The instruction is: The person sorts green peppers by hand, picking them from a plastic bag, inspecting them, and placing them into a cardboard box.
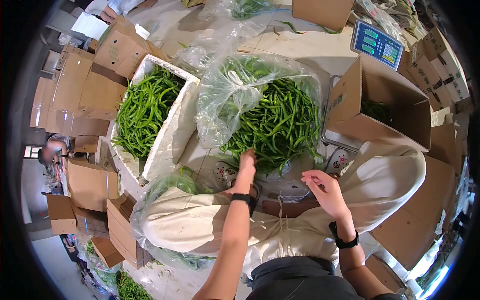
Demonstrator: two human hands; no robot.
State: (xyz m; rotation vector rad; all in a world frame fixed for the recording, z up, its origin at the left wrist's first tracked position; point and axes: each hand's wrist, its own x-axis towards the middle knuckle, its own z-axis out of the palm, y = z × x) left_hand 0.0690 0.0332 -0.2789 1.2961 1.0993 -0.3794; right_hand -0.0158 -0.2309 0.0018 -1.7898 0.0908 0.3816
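A heap of long green chili peppers (282, 115) spills from a clear plastic bag (215, 110) on the floor in front of me. At the heap's near left edge, my left hand (247, 161) is closed, its fingers curled down against the peppers. What lies inside those fingers is hidden. My right hand (324, 191) hovers above my lap, right of the heap and apart from it. Its fingers are stretched out and nothing is in them. To the left, a white foam box (172, 125) stands filled with more green peppers (147, 110).
On the right, an open cardboard box (345, 100) with some peppers inside rests on a scale platform (345, 141). Behind it stands the scale's display (377, 44). Cardboard boxes (95, 90) are stacked at left. A person (54, 150) is at the far left.
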